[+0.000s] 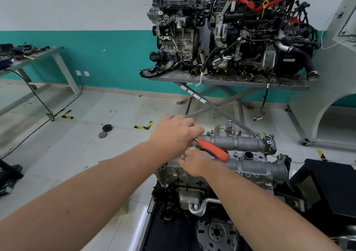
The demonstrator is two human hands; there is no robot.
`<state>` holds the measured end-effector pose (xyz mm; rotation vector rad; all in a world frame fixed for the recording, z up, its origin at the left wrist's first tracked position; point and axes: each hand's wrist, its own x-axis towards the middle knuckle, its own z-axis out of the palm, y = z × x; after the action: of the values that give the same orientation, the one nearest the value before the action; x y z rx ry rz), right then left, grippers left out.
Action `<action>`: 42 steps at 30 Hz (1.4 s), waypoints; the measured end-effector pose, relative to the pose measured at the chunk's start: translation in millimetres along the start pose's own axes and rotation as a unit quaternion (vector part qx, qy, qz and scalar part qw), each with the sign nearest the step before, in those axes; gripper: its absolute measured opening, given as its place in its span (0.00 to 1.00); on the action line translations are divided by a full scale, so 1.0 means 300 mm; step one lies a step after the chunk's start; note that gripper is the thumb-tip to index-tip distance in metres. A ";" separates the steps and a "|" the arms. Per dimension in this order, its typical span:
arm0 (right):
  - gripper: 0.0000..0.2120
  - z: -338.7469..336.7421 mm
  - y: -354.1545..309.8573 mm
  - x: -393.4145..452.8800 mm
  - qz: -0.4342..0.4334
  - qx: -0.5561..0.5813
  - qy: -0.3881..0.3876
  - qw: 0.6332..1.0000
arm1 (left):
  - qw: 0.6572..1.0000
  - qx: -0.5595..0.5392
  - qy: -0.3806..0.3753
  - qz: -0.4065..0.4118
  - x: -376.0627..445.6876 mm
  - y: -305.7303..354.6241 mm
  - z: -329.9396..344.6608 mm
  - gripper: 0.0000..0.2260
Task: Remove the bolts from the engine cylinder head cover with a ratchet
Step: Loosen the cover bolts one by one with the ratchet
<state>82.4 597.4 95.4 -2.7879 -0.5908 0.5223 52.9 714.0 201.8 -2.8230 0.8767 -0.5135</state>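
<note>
From the head view, I've got both hands down at the near-left end of the cylinder head cover (240, 144). My left hand (173, 133) sits over the head of the ratchet (212, 149), fingers curled down on it. The orange handle sticks out free toward the right, across the cover's middle. My right hand (194, 163) is just beside it, fingers pinched on something thin and metallic; I can't tell what it is, possibly a bolt or an extension.

Risk as I read it: nobody's holding that handle, so if the socket isn't seated square on the bolt it could tip off and round the head, or a loose bolt could drop into one of the open holes in the cover. Several bolts (234, 132) still stand along the far edge.

The engine sits low on a dark stand. Beyond it, two more engines (231, 33) crowd a scissor-leg table (229, 81) against a white-and-teal wall. A cluttered bench (38, 55) stands far left, and two round parts (105, 131) lie on the tiled floor.
</note>
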 end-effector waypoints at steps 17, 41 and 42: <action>0.20 -0.112 -0.016 -0.042 -0.042 0.027 -0.058 0.997 | 0.450 -0.768 0.154 -0.429 -0.014 0.191 0.139 0.28; 0.09 -0.084 -0.015 -0.052 -0.039 0.042 0.022 0.998 | 0.974 -0.039 -0.199 -0.105 0.101 0.097 -0.087 0.04; 0.09 -0.085 -0.017 -0.047 -0.053 0.032 0.025 0.998 | 0.981 -0.023 -0.175 -0.079 0.087 0.098 -0.074 0.05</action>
<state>78.7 591.8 124.2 -2.6832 -0.6922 0.4401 49.6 674.1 222.9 -2.9096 0.6060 -0.0072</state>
